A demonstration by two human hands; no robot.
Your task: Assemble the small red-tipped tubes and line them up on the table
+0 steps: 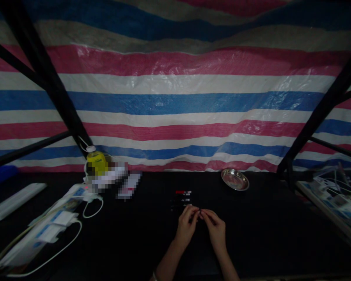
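Above the black tabletop [128, 242], my left hand [187, 223] and my right hand [215, 225] meet at the fingertips. Both are pinched closed around something small and dark [200, 210], mostly hidden by the fingers, whose kind I cannot make out. Just beyond my left hand lie several slim pen-like pieces side by side. One is a red piece [180, 192] with a silvery end; a dark piece [181, 200] with a shiny tip lies nearer. The closest of them is partly behind my left fingers.
A round metal dish [235, 180] stands at the back right. On the left are a power strip [52, 224] with plugs and white cables, a bottle of yellow liquid [97, 162] and a blurred flat box [130, 185]. Black frame posts and a striped tarp [175, 101] bound the table.
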